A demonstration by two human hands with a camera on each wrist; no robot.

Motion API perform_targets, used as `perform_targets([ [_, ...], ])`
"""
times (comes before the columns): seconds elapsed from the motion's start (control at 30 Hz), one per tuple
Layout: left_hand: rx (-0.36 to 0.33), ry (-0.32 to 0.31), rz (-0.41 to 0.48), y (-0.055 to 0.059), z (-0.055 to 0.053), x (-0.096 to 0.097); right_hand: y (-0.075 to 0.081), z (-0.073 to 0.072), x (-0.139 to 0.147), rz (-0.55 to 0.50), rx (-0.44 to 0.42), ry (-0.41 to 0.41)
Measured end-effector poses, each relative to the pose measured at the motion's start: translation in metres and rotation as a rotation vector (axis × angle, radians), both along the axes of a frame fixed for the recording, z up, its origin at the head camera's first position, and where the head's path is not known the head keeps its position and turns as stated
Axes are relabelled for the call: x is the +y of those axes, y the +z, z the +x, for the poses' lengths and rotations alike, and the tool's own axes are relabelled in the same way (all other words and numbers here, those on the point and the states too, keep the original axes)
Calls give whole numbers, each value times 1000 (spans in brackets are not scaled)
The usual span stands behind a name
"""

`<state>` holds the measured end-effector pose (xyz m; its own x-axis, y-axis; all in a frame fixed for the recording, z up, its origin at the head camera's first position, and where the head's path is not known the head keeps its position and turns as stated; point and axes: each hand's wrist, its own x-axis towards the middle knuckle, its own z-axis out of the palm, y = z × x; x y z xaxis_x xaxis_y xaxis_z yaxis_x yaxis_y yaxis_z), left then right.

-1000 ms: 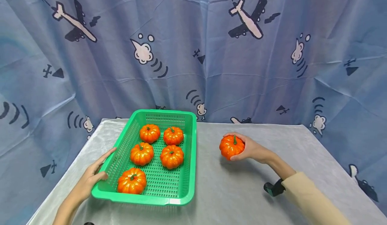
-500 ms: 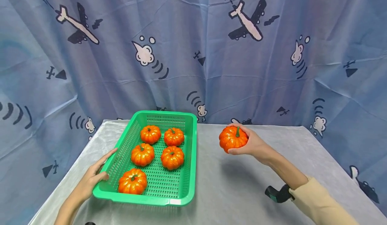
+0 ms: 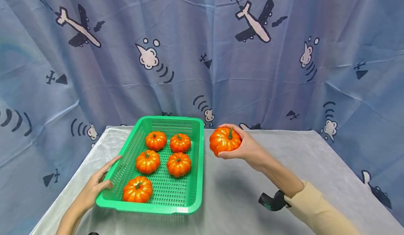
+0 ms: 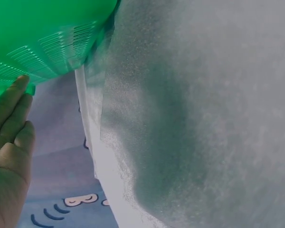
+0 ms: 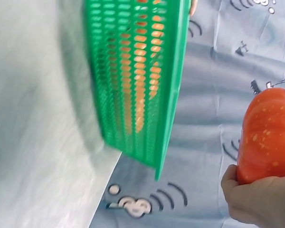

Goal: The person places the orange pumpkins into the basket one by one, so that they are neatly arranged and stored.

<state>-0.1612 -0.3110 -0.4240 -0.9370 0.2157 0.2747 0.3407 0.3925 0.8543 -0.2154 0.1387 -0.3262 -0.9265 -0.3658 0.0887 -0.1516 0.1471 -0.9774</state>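
Note:
A green plastic basket (image 3: pixel 198 179) with slotted walls sits on the left part of the table, and several small orange pumpkins (image 3: pixel 147 161) lie inside it. My left hand (image 3: pixel 91 189) holds the basket's left rim near its front corner, thumb over the edge. Seen in the left wrist view, its fingers (image 4: pixel 12 111) lie along the outer wall. My right hand (image 3: pixel 247 150) grips another pumpkin (image 3: pixel 223 142) between thumb and fingers, in the air just right of the basket. This pumpkin's green stem points up. The right wrist view shows the same pumpkin (image 5: pixel 270 137) partly cut off.
A pale cloth covers the table (image 3: pixel 233 200). Behind it hangs a blue curtain (image 3: pixel 189 52) printed with aeroplanes and clouds. A black strap (image 3: pixel 274 201) sits at the right wrist, beside a beige sleeve (image 3: pixel 315 207).
My right hand has lifted the pumpkin off the table area and carried it left toward the basket. The left hand and basket have stayed in place.

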Motion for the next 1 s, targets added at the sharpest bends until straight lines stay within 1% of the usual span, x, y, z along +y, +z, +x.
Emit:
perform_targets([
  [0.07, 3, 2, -1, 0, 1, 0, 1, 0, -9, -23, -10, 25],
  [0.13, 21, 1, -17, 0, 1, 0, 2, -1, -18, -41, -6, 51],
  [0.3, 14, -7, -8, 0, -1, -2, 4, -1, -39, -84, -2, 109],
  [0.37, -3, -13, 2, 1, -1, -3, 5, -2, -47, -98, -4, 128],
  [0.53, 13, -10, -10, 0, 0, -2, 2, -2, -68, -127, 0, 177],
  [0.57, 25, -9, -17, 0, 0, -2, 1, -2, -73, -134, 1, 187],
  [0.67, 51, -9, -32, 0, 0, -1, -4, -1, -86, -153, -6, 211],
  [0.73, 49, -13, -29, 0, 0, -1, -9, 0, -93, -159, -5, 228],
  [0.9, -1, -20, 1, 0, 0, -1, -25, 1, -104, -161, 16, 275],
  [1.0, -26, -27, 19, 0, 0, -1, -33, 2, -109, -144, 25, 277],
])
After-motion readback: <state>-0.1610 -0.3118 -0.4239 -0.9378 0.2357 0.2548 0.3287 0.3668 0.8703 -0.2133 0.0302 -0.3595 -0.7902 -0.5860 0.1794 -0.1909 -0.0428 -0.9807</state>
